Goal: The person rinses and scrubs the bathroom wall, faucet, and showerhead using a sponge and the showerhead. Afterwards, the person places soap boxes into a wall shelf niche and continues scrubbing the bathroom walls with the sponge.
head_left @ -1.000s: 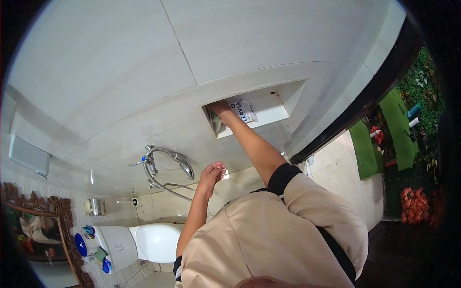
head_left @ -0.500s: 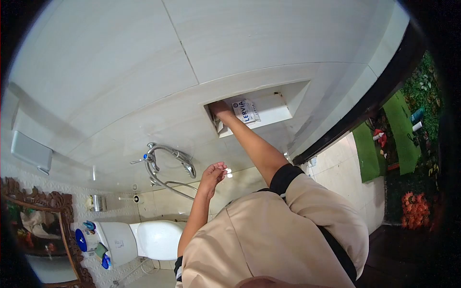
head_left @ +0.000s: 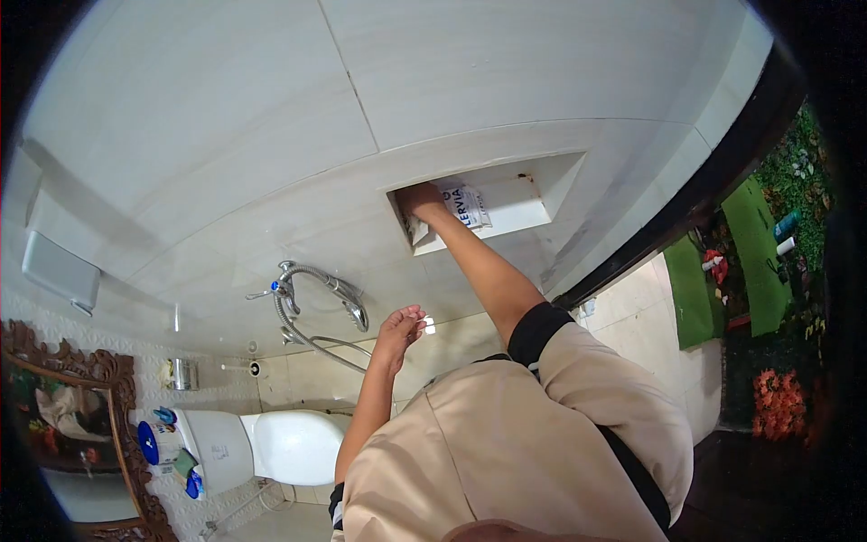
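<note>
One pack (head_left: 470,206), likely light, soft and slick, best gripped by its edge, lies in the niche (head_left: 522,213) at three o'clock from the right hand (head_left: 422,200), whose grip I cannot tell, the left hand (head_left: 396,338) loosely curled.
</note>
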A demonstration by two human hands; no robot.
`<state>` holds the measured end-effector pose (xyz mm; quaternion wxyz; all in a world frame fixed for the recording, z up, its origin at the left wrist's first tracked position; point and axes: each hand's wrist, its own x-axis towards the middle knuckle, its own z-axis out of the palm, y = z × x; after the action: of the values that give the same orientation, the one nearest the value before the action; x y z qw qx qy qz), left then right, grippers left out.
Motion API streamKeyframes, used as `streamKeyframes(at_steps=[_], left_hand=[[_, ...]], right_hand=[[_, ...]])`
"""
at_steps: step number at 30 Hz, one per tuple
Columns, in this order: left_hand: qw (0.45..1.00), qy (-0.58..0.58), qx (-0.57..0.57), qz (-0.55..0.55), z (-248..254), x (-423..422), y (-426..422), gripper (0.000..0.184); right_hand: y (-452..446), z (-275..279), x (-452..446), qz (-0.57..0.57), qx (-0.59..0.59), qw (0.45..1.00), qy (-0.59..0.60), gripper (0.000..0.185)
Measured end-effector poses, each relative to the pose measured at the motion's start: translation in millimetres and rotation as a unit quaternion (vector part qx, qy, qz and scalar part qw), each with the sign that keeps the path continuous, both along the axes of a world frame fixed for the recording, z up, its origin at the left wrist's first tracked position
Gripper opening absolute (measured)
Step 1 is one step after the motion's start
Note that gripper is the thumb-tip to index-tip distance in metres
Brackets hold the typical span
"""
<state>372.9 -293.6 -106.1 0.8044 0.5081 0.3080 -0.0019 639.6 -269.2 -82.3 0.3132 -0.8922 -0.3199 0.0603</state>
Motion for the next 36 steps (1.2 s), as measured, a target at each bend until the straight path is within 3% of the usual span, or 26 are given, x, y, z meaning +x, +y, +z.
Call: streamKeyframes(at_steps=[4, 7, 10, 12, 15, 19, 21, 24, 27, 30, 33, 36], left_hand=[[1.0, -0.006, -0.015, 0.005, 0, 0, -3, 0.023], [1.0, -0.001, -0.02, 0.011, -2, 0, -3, 0.022], [1.0, 0.005, -0.023, 0.013, -4, 0, -3, 0.021], [1.0, 0.005, -0.026, 0.011, -4, 1, -5, 0.021], [1.0, 0.002, -0.029, 0.007, -4, 2, -5, 0.02], [0.999, 0.011, -0.037, 0.02, -5, 1, -4, 0.021], [0.999, 0.012, -0.036, 0.021, -5, 0, -2, 0.021], [0.999, 0.014, -0.037, 0.026, -7, -2, 0, 0.021], [0.999, 0.015, -0.039, 0.018, -8, -1, -1, 0.02], [0.999, 0.018, -0.041, 0.004, -7, 4, -4, 0.019], [0.999, 0.017, -0.047, -0.005, -7, 6, -6, 0.019], [0.998, 0.018, -0.052, -0.009, -8, 8, -7, 0.019]], right_hand=[[2, -29, 23, -0.021, -0.04, 0.998, -0.034, 0.033], [-1, -41, 35, -0.007, -0.054, 0.998, 0.014, 0.038], [-10, -25, 14, -0.015, 0.021, 0.999, 0.033, 0.042], [-11, -25, 1, -0.098, 0.088, 0.988, 0.085, 0.05], [-11, -41, 17, -0.065, 0.07, 0.993, 0.068, 0.062], [-41, -11, 11, -0.035, 0.143, 0.986, 0.084, 0.063], [-60, 2, 19, -0.04, 0.205, 0.956, 0.207, 0.053], [-91, 5, 37, -0.027, 0.279, 0.947, 0.154, 0.055], [-100, -76, 101, -0.024, 0.206, 0.968, 0.143, 0.051], [-111, -28, 63, -0.075, 0.13, 0.982, 0.112, 0.049], [-102, -77, 91, -0.064, 0.088, 0.99, 0.089, 0.052], [-109, -49, 73, -0.027, 0.076, 0.99, 0.119, 0.057]])
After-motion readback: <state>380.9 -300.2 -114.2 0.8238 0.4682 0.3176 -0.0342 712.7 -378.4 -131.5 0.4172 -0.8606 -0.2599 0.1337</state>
